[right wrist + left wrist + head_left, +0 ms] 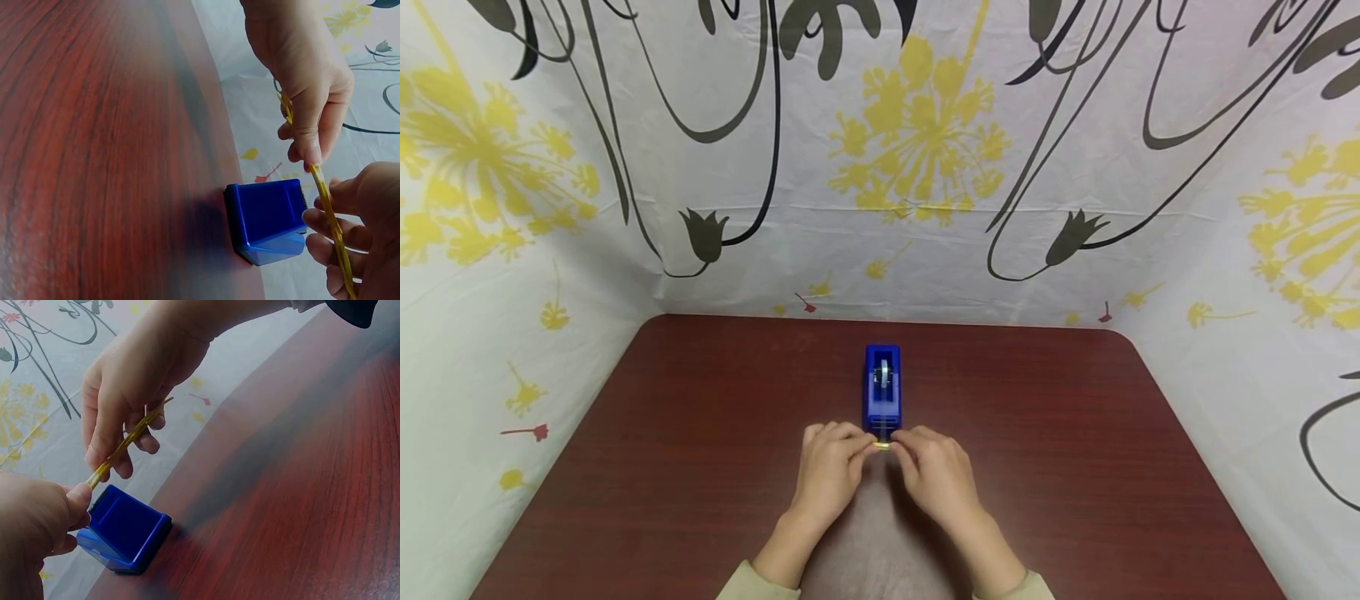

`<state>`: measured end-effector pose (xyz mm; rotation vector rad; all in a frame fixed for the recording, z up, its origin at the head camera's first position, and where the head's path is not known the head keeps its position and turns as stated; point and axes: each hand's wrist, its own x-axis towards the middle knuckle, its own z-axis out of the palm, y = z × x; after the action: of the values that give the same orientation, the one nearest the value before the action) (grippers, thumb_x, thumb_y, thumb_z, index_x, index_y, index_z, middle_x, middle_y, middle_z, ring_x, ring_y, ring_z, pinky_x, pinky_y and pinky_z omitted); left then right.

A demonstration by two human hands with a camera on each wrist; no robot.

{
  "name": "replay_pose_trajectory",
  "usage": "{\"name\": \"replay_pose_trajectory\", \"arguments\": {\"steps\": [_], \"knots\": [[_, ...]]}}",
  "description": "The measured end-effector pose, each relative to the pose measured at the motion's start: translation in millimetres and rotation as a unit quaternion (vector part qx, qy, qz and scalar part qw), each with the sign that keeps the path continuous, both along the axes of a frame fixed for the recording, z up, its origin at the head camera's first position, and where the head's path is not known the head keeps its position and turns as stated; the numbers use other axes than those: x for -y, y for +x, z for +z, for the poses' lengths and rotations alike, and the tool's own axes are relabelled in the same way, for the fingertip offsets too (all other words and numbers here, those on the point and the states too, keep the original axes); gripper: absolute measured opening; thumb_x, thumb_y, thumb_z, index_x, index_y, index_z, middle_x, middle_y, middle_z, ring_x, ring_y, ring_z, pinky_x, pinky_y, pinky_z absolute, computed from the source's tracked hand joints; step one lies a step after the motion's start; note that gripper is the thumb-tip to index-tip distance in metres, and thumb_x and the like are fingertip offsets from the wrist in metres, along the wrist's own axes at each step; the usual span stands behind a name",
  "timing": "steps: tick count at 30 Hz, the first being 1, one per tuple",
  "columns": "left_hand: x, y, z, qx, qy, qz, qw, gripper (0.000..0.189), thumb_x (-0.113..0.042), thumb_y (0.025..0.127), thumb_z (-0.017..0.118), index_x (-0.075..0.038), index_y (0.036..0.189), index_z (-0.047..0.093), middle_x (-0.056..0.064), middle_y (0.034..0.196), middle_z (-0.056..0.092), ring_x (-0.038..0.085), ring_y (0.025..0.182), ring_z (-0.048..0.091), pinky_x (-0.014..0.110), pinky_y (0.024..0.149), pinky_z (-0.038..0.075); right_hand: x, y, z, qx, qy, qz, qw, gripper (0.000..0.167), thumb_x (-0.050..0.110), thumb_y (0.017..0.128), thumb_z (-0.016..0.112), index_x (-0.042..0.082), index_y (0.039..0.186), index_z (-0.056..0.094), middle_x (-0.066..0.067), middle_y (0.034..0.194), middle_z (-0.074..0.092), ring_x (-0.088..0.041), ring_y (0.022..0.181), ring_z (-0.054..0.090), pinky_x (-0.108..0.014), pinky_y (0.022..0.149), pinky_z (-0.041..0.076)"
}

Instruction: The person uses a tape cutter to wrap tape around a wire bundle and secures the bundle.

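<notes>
A blue tape dispenser (882, 400) stands on the table, its toothed cutting edge toward the person. Clear tape seems to run from its roll (884, 373) to the fingertips. Just in front of that edge, both hands hold a thin yellow strip (128, 440) that looks twisted or folded. My left hand (831, 468) pinches it between thumb and fingers, plainest in the right wrist view. On the other side my right hand (938, 473) grips it with thumb and fingertips, and the strip runs on past its fingers (150, 442). The strip's exact kind cannot be told.
The dark red wooden table (700, 400) has rounded far corners. A white cloth (880, 275) with yellow and grey flower prints hangs behind it and along both sides. Light sleeves (756, 583) cover the forearms at the bottom of the head view.
</notes>
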<state>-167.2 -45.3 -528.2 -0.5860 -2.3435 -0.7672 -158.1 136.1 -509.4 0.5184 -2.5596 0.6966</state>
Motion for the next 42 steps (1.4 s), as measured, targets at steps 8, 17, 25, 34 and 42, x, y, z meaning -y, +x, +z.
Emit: {"name": "replay_pose_trajectory", "arguments": {"steps": [8,17,25,34,42], "knots": [[1.1,-0.3,-3.2,0.000,-0.001,0.002,1.0000,0.013,-0.018,0.078,0.087,-0.014,0.090,0.083,-0.006,0.084,0.071,0.015,0.074,0.063,0.039,0.077,0.043,0.4,-1.8,-3.8,-0.020,0.000,0.009,0.9998,0.011,0.009,0.080,0.085,0.016,0.088,0.081,0.008,0.076,0.069,-0.008,0.063,0.063,-0.031,0.058,0.052],[0.2,-0.1,-0.5,0.041,-0.022,0.007,0.9989,0.011,-0.023,0.083,0.084,-0.018,0.093,0.081,-0.008,0.088,0.071,0.013,0.078,0.064,0.037,0.077,0.043,-0.9,-2.8,-6.9,-0.031,-0.004,0.009,0.9995,0.012,0.007,0.079,0.085,0.015,0.089,0.082,0.008,0.077,0.069,-0.009,0.066,0.064,-0.035,0.061,0.051],[-0.3,0.2,1.3,0.084,-0.038,0.009,0.9957,0.015,-0.027,0.089,0.079,-0.018,0.101,0.080,-0.007,0.095,0.070,0.013,0.081,0.062,0.038,0.081,0.043,-1.5,-3.4,-7.1,-0.045,-0.015,0.009,0.9989,0.015,0.005,0.076,0.087,0.015,0.087,0.082,0.008,0.077,0.070,-0.009,0.066,0.064,-0.029,0.058,0.045],[-1.4,-1.7,2.0,0.086,-0.064,0.004,0.9942,0.008,-0.022,0.092,0.075,-0.017,0.096,0.080,-0.006,0.090,0.073,0.015,0.082,0.066,0.038,0.082,0.045,-2.3,-3.7,-7.9,-0.035,-0.018,0.009,0.9992,0.013,0.007,0.079,0.085,0.015,0.089,0.082,0.009,0.079,0.070,-0.009,0.068,0.064,-0.027,0.058,0.043],[-1.9,-2.4,3.4,0.066,-0.056,0.006,0.9963,0.006,-0.020,0.087,0.079,-0.016,0.091,0.080,-0.005,0.086,0.072,0.015,0.080,0.065,0.039,0.080,0.045,-1.8,-4.2,-7.6,-0.021,-0.019,0.011,0.9995,0.010,0.011,0.083,0.084,0.016,0.092,0.081,0.008,0.082,0.070,-0.010,0.072,0.065,-0.028,0.061,0.044]]}}
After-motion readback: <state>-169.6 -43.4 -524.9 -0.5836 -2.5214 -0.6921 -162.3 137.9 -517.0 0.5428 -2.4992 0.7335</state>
